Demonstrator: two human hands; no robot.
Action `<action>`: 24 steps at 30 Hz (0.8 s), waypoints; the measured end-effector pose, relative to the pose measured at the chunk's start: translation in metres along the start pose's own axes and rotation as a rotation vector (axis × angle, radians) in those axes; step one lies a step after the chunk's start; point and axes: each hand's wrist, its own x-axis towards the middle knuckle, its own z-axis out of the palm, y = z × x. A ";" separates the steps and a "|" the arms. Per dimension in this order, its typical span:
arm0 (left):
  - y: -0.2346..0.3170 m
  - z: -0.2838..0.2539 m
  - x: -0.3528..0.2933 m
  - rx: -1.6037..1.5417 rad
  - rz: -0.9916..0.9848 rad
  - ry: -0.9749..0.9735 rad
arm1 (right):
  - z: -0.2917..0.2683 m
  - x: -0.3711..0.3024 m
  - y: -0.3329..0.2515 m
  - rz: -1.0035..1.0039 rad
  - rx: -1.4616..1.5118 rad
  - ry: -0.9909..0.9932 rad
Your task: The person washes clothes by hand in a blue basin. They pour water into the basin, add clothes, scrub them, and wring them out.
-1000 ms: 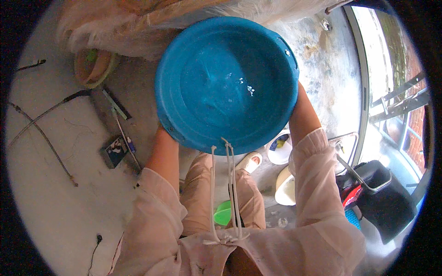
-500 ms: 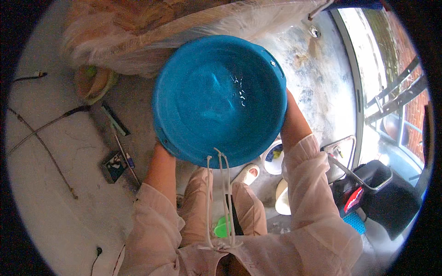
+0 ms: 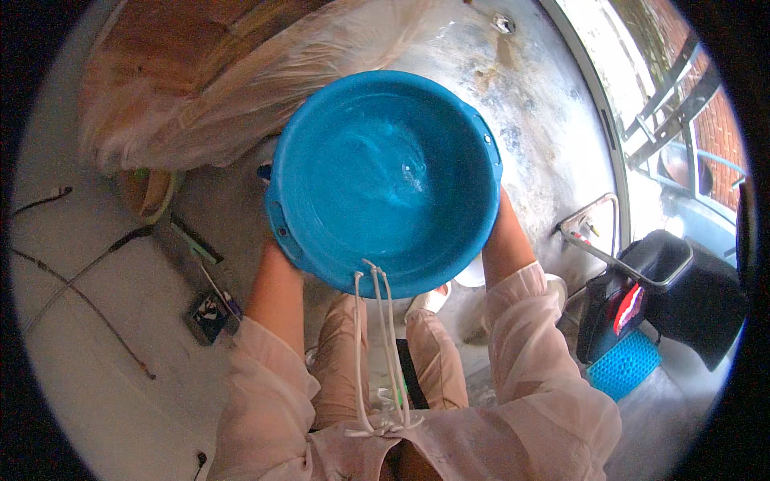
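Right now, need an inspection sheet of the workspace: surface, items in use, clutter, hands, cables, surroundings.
Surface: grey floor, stained toward the upper right.
Items in use: blue basin, held up; glints inside suggest water.
Clutter: long-handled tool and dark box at left; blue honeycomb-textured item at right.
Hands: left hand and right hand at opposite sides of the basin; fingers mostly hidden.
Cables: two dark cable-like lengths crossing at left.
Surroundings: translucent sheeting draped at upper left; brickwork at far right.

I am noting a stained, pale-grey floor (image 3: 537,120); thin, dark hoses (image 3: 132,236) are lying crossed on it; a long-handled, green-edged tool (image 3: 195,239), dark, square box (image 3: 210,317) and brown, green-rimmed basin (image 3: 146,196) are resting nearby.
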 end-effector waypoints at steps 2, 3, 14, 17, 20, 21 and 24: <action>-0.011 0.017 0.003 0.011 -0.030 -0.029 | -0.022 -0.010 0.006 0.027 0.070 0.030; -0.016 0.028 0.008 0.032 -0.042 -0.049 | -0.034 -0.013 0.008 0.032 0.108 0.049; -0.103 0.114 0.025 0.122 -0.178 -0.223 | -0.139 -0.051 0.070 0.086 0.393 0.170; -0.115 0.122 0.032 0.151 -0.182 -0.239 | -0.150 -0.052 0.086 0.089 0.461 0.171; -0.117 0.122 0.031 0.178 -0.179 -0.233 | -0.153 -0.054 0.098 0.088 0.532 0.147; -0.117 0.124 0.032 0.185 -0.175 -0.234 | -0.155 -0.054 0.099 0.082 0.552 0.138; -0.116 0.128 0.029 0.185 -0.165 -0.239 | -0.170 -0.060 0.105 0.065 0.589 0.118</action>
